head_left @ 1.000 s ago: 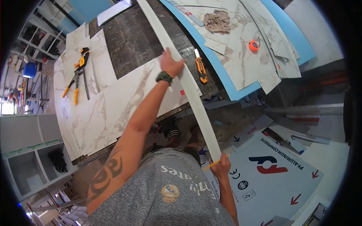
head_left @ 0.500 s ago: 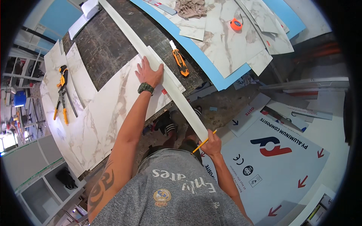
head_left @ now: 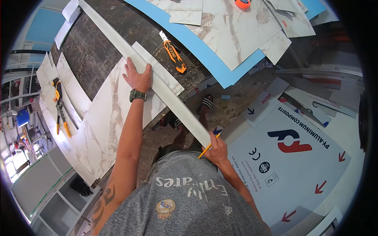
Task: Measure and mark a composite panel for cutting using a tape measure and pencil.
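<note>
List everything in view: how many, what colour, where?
Table: one, dark, upper left
Strip: one, whitish, slanting across table
Marbled panels: several, whitish, left and upper right
Blue sheeting: count unclear, upper right
Knife: one, orange, on table
Hand tool: one, yellow-black, left panels
Tape measure: one, orange, top edge
Printed board: one, grey, lower right
Cabinet: one, grey, lower left
Pencil: one, yellow, below centre
Watch: one, greenish, left wrist
Shirt: one, grey, bottom
Left fingers: one set, on strip
Right fingers: one set, holding pencil
</note>
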`<action>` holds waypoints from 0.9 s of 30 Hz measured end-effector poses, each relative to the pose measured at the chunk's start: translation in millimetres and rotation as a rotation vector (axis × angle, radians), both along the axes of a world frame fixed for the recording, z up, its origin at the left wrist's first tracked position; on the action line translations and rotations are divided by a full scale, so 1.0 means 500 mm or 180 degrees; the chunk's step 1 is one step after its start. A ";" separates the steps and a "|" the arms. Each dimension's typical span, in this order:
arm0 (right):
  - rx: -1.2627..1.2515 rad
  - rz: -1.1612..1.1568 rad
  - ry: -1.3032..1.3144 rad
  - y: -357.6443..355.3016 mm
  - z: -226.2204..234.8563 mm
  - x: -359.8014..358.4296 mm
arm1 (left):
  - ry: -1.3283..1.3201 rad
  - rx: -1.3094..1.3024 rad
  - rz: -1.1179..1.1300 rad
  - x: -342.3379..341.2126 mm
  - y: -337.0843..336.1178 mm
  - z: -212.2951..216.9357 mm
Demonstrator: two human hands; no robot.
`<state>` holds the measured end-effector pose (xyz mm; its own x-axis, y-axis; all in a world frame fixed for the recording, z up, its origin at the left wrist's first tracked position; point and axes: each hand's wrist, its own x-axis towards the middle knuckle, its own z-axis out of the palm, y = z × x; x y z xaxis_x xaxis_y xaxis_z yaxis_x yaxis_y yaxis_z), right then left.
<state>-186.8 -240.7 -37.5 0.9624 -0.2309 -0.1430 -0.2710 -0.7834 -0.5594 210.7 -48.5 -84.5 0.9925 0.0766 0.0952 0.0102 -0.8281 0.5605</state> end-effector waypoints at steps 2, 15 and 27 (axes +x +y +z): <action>0.0056 0.0036 0.0042 0.000 -0.001 -0.002 | -0.0020 -0.0015 -0.0011 0.000 0.002 -0.002; 0.0174 -0.0025 -0.0001 -0.004 -0.013 -0.001 | -0.0030 -0.0071 0.0020 0.003 -0.002 -0.002; 0.0325 0.0041 -0.0061 -0.003 -0.004 -0.001 | -0.0233 -0.0154 0.0073 -0.001 -0.007 0.004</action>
